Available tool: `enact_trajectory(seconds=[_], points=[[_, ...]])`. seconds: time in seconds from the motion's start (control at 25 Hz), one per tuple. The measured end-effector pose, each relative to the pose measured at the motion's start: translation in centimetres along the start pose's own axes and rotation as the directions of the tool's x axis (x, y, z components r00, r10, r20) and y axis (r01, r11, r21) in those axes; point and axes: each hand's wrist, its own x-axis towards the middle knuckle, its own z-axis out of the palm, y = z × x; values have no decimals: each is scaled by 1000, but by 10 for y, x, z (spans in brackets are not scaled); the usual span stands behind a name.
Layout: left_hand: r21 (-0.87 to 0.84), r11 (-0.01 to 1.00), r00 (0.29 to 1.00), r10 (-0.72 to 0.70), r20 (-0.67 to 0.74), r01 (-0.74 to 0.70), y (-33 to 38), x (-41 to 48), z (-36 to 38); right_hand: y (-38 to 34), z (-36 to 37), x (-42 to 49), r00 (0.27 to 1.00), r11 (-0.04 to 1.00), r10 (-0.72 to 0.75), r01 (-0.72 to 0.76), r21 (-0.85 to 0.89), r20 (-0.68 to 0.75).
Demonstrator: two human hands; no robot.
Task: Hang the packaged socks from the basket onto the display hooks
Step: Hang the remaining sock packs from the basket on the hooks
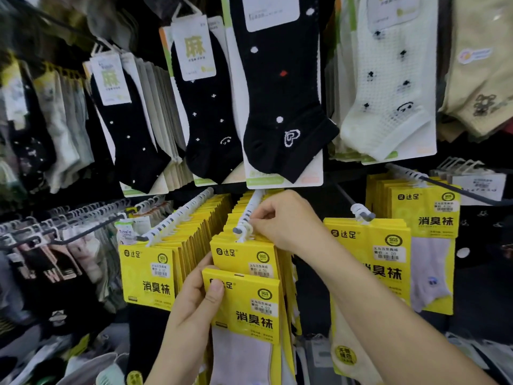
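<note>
Fingers of the left hand [191, 309] are curling round the left edge of a yellow sock pack [249, 315], thumb pressing its front. The pack is standing upright, long axis vertical, header up, printed face toward the camera, overlapping the front hung pack [244, 255] just below the display hook [251, 208]. The right hand [286, 220] is pinching that hung pack's white hanger [245, 232] at the hook's tip.

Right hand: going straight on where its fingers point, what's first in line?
The white hanger clip at the tip of the middle hook; the right hand seems to touch it now, depth unclear.
</note>
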Motion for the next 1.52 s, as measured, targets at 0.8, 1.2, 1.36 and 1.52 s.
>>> enact_trajectory(seconds=[0.8,1.2,1.36,1.52], points=[[245,931,962,270,28,-269,44,-71,0,-46,-42,-127,961,979,-205,204,25,188],[237,936,966,253,60,-260,52,-87,4,-59,-39,-136,970,983,-185,181,34,161],[187,956,974,225,31,-227,50,-89,12,-54,-36,-135,978,984,-155,139,114,138],[104,975,980,193,37,-196,48,-90,18,-47,-47,-133,970,989,-136,122,82,200]])
